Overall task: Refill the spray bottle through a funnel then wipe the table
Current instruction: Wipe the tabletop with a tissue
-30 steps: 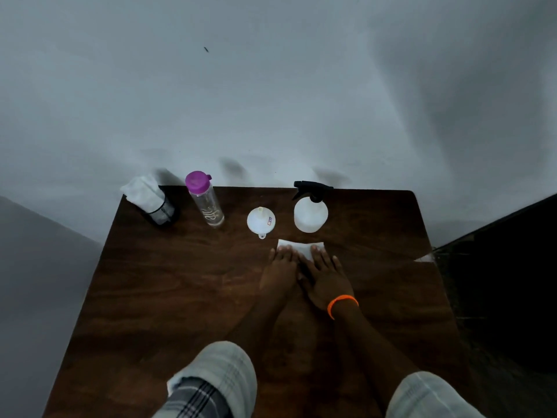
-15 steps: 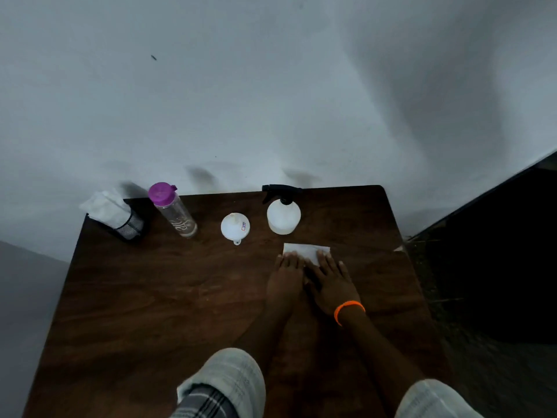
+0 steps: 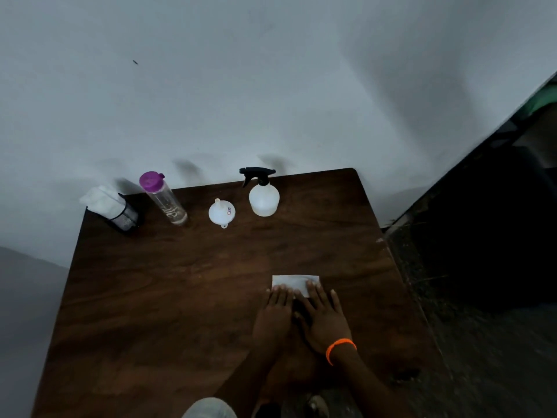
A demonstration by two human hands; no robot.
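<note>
Two hands press a folded white tissue (image 3: 294, 283) flat against a dark wooden table (image 3: 180, 297), toward its right edge and about midway between the near and far edges. The left hand (image 3: 275, 318) and right hand (image 3: 324, 319) lie side by side, fingers straight and spread over the tissue's near half, gripping nothing; an orange wristband (image 3: 340, 349) circles the right wrist. Palms down and fingers extended suggest a wiping stroke, the flat pressure keeping the sheet from bunching as it slides.

Along the far edge stand the things of the refill, well apart from the hands. The spray bottle (image 3: 262, 194), a squat white body under a black trigger head, sits upright with the head on, which suggests the filling is done. Just to its left a small white funnel (image 3: 221, 212) rests mouth-down on the wood, spout up. Farther left, a clear water bottle (image 3: 164, 199) with a purple cap stands close to the edge. At the far left corner a dark mesh holder (image 3: 125, 218) carries more white tissues (image 3: 102, 199), presumably the source of the sheet in use.

The tissue looks thin, crisp-edged and rectangular, its far half showing beyond the fingertips; whether it is damp cannot be told.
</note>
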